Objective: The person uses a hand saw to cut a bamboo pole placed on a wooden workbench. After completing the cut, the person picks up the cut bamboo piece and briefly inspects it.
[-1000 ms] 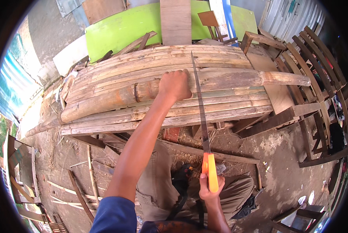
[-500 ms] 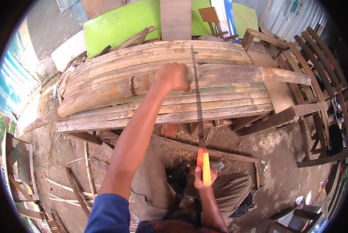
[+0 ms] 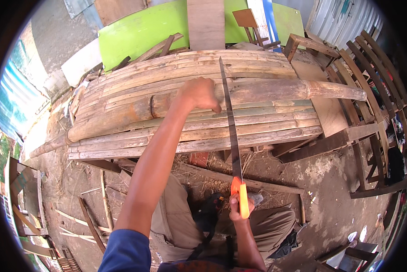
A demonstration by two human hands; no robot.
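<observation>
A thick bamboo pole point(image 3: 267, 91) lies across a slatted bamboo bench top point(image 3: 253, 131), its thinner end reaching past the right edge. My left hand point(image 3: 199, 94) grips the pole near its middle, thumb on the near side; its other fingers are partly hidden. In my right hand point(image 3: 238, 211), low over my lap, is the orange and yellow handle of a handsaw point(image 3: 232, 131). Its long blade points away from me and crosses the pole just right of my left hand. Whether the teeth have cut into the bamboo cannot be made out.
Wooden frames point(image 3: 376, 81) crowd the right side, beside a plywood piece point(image 3: 319, 99). Green panels point(image 3: 144, 36) lean behind the bench. Loose strips point(image 3: 83, 224) litter the dirt floor at left. A thin timber point(image 3: 258, 183) runs between the bench and my legs.
The saw has come slightly toward me, its tip lower in the view. The view has shifted a little; my left hand keeps its place on the pole.
</observation>
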